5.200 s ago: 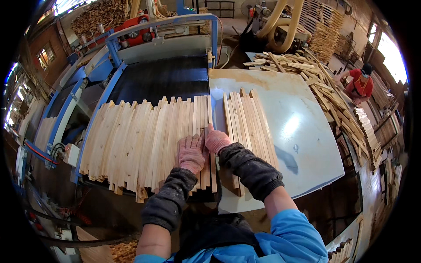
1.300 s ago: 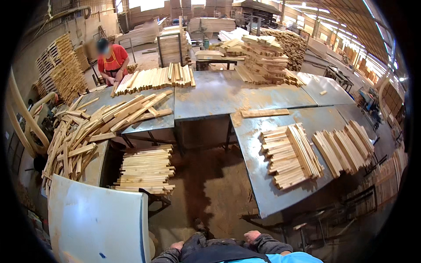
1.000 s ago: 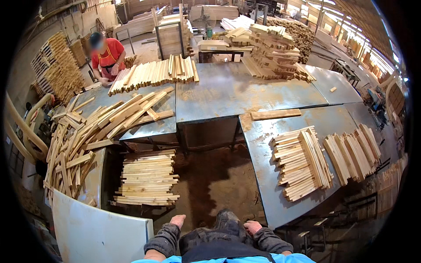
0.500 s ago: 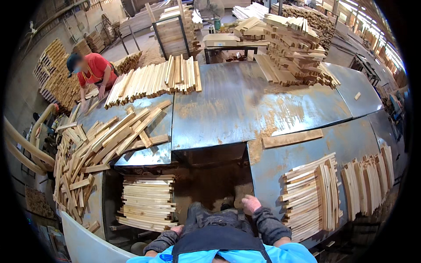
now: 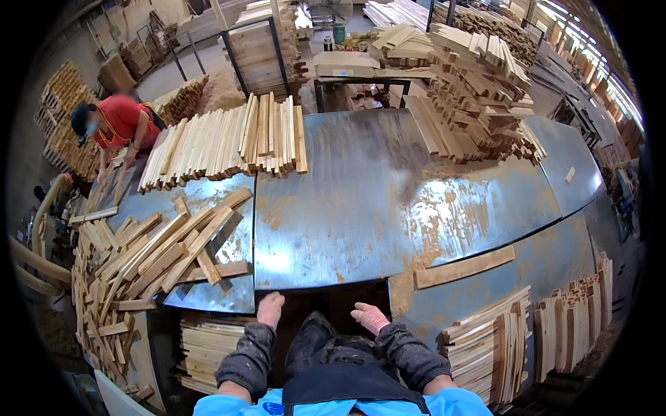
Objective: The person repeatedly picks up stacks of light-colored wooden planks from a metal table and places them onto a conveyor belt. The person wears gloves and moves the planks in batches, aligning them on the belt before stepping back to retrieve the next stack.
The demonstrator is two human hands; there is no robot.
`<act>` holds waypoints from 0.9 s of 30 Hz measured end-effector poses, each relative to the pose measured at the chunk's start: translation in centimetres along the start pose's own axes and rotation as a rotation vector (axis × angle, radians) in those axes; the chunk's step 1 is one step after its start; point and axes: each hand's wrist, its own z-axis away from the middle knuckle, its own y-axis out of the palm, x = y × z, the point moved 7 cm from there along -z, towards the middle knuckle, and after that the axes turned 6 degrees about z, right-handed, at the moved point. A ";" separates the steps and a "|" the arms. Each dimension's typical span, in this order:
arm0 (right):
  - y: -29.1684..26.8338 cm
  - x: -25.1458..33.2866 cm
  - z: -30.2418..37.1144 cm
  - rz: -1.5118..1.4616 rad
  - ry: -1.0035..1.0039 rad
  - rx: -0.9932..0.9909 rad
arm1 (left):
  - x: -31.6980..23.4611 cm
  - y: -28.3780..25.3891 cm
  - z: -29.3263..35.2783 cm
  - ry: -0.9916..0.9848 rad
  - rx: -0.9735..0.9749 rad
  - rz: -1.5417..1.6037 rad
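Observation:
My left hand (image 5: 271,310) is raised just short of the front edge of the steel table (image 5: 326,229), its fingers loosely bent and nothing visible in them. My right hand (image 5: 370,318) is over the dark gap in front of my lap, with fingers partly stretched toward the left; it holds nothing. Below and left of my left forearm, a stack of pale wood strips (image 5: 211,347) sits in the recess. To the right of my right arm, more strips (image 5: 489,347) lie in rows on the side table. One single board (image 5: 465,267) lies beyond them.
A messy pile of wood pieces (image 5: 159,256) covers the left table. Rows of strips (image 5: 215,142) stand behind it, near a co-worker in red (image 5: 125,125). A tall wood stack (image 5: 479,97) stands at the back right. Sawdust (image 5: 444,201) is spread over the steel top.
Both my hands have moved: the left rose forward from beside the stack in the recess, the right shifted a little inward. My view moved closer to the table. The co-worker bent lower.

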 end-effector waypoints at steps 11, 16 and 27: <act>-2.2 21.3 -15.6 0.193 0.057 0.014 | -17.9 -20.1 -39.4 -0.100 -0.269 0.189; -2.8 33.9 -26.0 0.324 -0.059 -0.040 | -20.0 -23.4 -52.6 -0.225 -0.354 -0.087; 0.2 56.0 -47.3 0.067 -0.438 -0.213 | -18.6 -22.1 -58.5 -0.032 -0.617 -0.083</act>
